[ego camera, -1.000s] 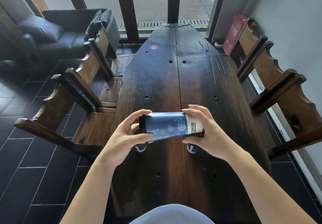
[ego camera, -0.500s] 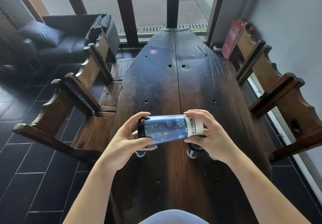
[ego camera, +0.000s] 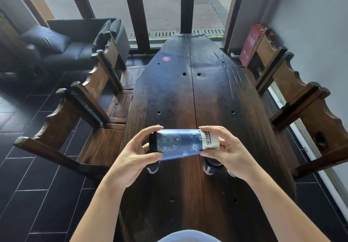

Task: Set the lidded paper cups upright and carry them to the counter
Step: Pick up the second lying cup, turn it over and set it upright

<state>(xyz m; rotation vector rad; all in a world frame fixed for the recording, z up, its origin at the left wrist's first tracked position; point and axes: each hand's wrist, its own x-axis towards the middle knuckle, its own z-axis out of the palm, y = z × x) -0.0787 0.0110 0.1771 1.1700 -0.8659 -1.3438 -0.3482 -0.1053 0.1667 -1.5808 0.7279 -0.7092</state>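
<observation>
A tall blue patterned paper cup [ego camera: 178, 143] with a black lid lies sideways in the air above the dark wooden table [ego camera: 178, 94]. My left hand [ego camera: 135, 159] grips its lidded end on the left. My right hand [ego camera: 226, 153] holds its white base end on the right. Beneath my hands stand more lidded cups on the table: one [ego camera: 152, 168] under my left hand, another [ego camera: 211, 166] under my right hand, and a sliver of a third [ego camera: 231, 173] by my right wrist. All three are mostly hidden.
Heavy wooden chairs line the table's left side [ego camera: 79, 117] and right side [ego camera: 305, 108]. A red box [ego camera: 249, 45] leans at the far right by the wall. A black sofa [ego camera: 66, 42] stands at the back left, near glass doors. The floor is dark tile.
The cup in both hands has tilted slightly, its lidded end a little lower. My head has moved, so the table sits lower in view. Both hands keep their hold.
</observation>
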